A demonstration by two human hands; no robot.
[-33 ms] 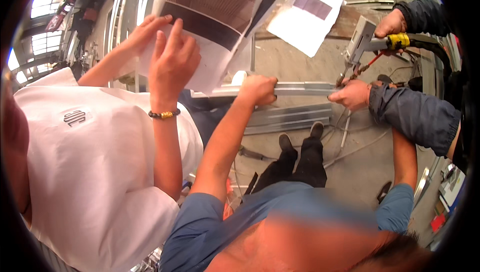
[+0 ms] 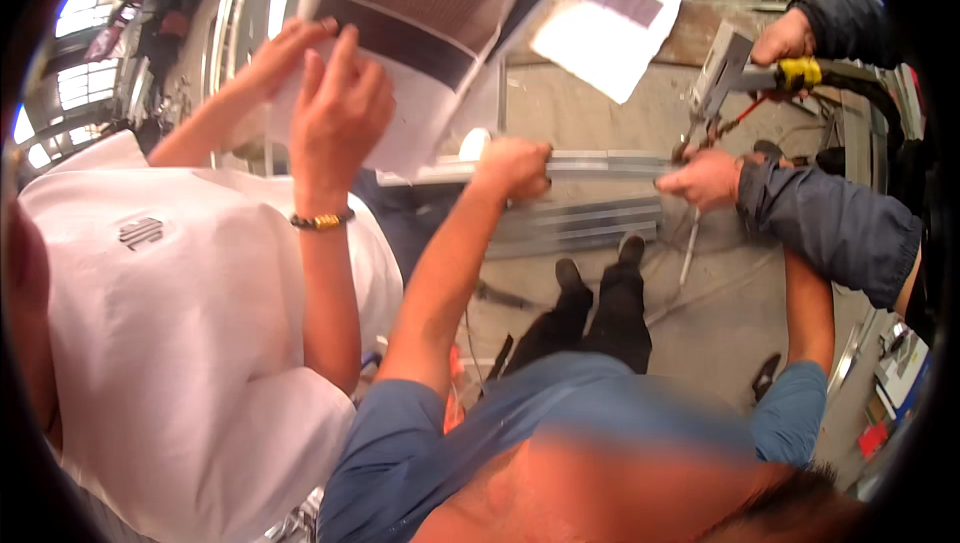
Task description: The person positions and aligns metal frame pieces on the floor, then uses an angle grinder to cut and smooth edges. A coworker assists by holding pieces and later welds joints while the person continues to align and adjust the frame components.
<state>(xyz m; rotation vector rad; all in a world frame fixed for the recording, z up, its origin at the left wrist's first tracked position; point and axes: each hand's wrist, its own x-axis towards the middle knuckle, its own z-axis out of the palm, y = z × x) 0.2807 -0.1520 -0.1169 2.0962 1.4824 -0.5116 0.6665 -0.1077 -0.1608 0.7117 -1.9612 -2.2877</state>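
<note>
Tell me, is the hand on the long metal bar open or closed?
Closed. The person's left hand is curled like a fist around the metal bar, with its fingers wrapped over the bar's edge.

left arm bare, stretched forward | left hand (image 2: 513, 167) fisted, knuckles up | right forearm raised | right hand hidden

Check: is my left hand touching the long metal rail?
Touching. The head view shows the left hand closed over the near end of the metal rail, with its fingers wrapped around the rail's edge.
</note>
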